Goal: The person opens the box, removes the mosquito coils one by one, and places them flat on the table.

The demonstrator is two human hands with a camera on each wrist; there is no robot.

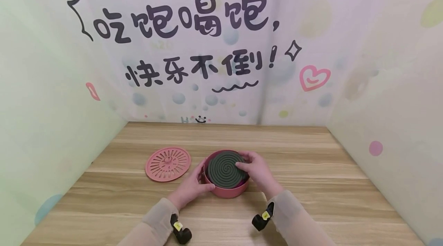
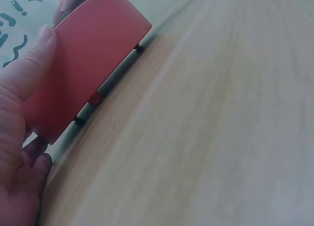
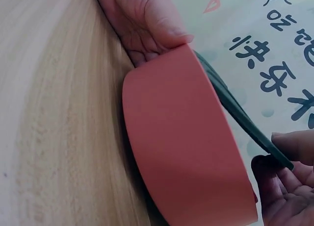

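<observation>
A dark green mosquito coil (image 1: pixel 226 169) lies tilted at the mouth of a round pink-red box (image 1: pixel 230 192), its right edge raised above the rim in the right wrist view. My right hand (image 1: pixel 258 172) pinches that raised edge of the coil (image 3: pixel 255 133) between thumb and fingers. On the box's left side, my left hand (image 1: pixel 192 188) grips the wall, thumb at the near rim and fingers around the side. Small feet show beneath the box (image 2: pixel 88 64) in the left wrist view. The inside of the box is mostly hidden under the coil.
A pink slotted round lid (image 1: pixel 168 164) with a small central knob lies flat on the wooden table (image 1: pixel 311 161), left of the box. Printed cloth walls (image 1: pixel 207 103) enclose the table at the back and both sides. Each wrist wears a black camera (image 1: pixel 263 219).
</observation>
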